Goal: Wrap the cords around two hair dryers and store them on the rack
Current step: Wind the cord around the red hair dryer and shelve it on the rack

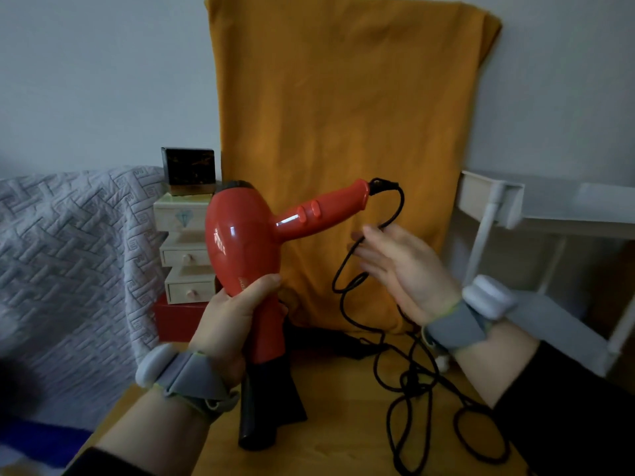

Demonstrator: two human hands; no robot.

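A red hair dryer [247,249] with a black nozzle is held above the wooden table [336,441], nozzle down and handle pointing up to the right. My left hand [230,321] grips its barrel. Its black cord [395,355] leaves the handle's end, loops down past my right hand [402,266] and lies in tangled coils on the table. The right hand's fingers are nearly straight, with the cord running across the fingertips. A white metal rack [498,214] stands at the right. A dark object [343,345] lies on the table behind the dryer; what it is I cannot tell.
A mustard cloth [343,132] hangs against the wall behind the table. Small wooden drawer boxes [187,255], a black box [189,170] and a red box [175,321] are stacked at the left. A quilted grey cover [68,252] lies further left.
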